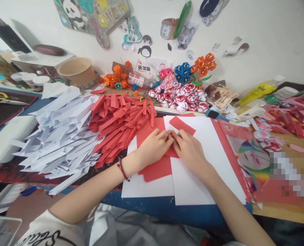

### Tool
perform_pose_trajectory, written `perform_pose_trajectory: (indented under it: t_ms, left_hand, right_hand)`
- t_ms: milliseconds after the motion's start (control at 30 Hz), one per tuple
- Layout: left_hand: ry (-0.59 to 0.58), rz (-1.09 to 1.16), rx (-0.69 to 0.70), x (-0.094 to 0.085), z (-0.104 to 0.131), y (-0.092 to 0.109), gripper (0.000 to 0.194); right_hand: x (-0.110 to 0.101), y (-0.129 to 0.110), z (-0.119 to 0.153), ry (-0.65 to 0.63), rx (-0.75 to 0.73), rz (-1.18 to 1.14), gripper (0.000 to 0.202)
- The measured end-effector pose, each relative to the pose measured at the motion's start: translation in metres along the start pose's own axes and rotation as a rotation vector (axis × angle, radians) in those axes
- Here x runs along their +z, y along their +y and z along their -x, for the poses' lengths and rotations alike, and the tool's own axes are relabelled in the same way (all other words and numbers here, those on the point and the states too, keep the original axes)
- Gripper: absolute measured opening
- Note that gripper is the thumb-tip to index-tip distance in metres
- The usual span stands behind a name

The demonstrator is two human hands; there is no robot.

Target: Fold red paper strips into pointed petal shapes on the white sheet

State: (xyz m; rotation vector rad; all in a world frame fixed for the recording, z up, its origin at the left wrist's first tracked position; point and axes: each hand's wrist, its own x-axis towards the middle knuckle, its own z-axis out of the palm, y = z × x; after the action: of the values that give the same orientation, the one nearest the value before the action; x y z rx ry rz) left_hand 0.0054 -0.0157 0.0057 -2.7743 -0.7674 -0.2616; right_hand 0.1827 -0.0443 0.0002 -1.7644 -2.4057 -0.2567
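My left hand (pixel 155 145) and my right hand (pixel 189 147) meet at the fingertips over the paper sheets. Both are closed, pinching a small piece of red paper (pixel 171 153) that shows partly below the fingers. Under them lie white sheets (pixel 205 177) and larger red sheets (pixel 157 172). A cut red paper strip (pixel 182 125) rests just beyond my right hand. To the left of my left hand is a heap of folded red paper strips (pixel 123 119), and past it a heap of folded white paper strips (pixel 62 136).
Red-and-white paper flowers (pixel 182 97) and bright craft flowers (pixel 203 66) stand along the wall. A round tub (pixel 77 70) is at back left, scissors (pixel 5 100) at far left. On the right are a yellow bottle (pixel 259 91), a plastic packet (pixel 251 157) and pink-red strips (pixel 292 116).
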Motion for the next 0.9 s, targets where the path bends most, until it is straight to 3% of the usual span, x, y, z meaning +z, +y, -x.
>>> perform_pose_trajectory:
  t_ms: [433,567,700,900]
  left_hand:
    - [-0.019,-0.002,0.001,0.000,0.000,-0.002,0.039]
    - [-0.004,0.033,-0.008,-0.002,0.000,-0.003,0.030]
    - [0.062,0.117,-0.152,-0.001,-0.001,-0.005,0.018]
    - [0.132,0.136,-0.403,0.009,-0.009,-0.005,0.024]
  right_hand:
    - [0.004,0.005,0.008,0.106,0.059,-0.006,0.032]
    - [0.005,0.006,0.008,0.140,0.064,-0.009,0.036]
    - [0.007,0.007,0.009,0.167,0.086,-0.041,0.039]
    - [0.009,0.006,0.009,0.237,0.132,-0.100,0.037]
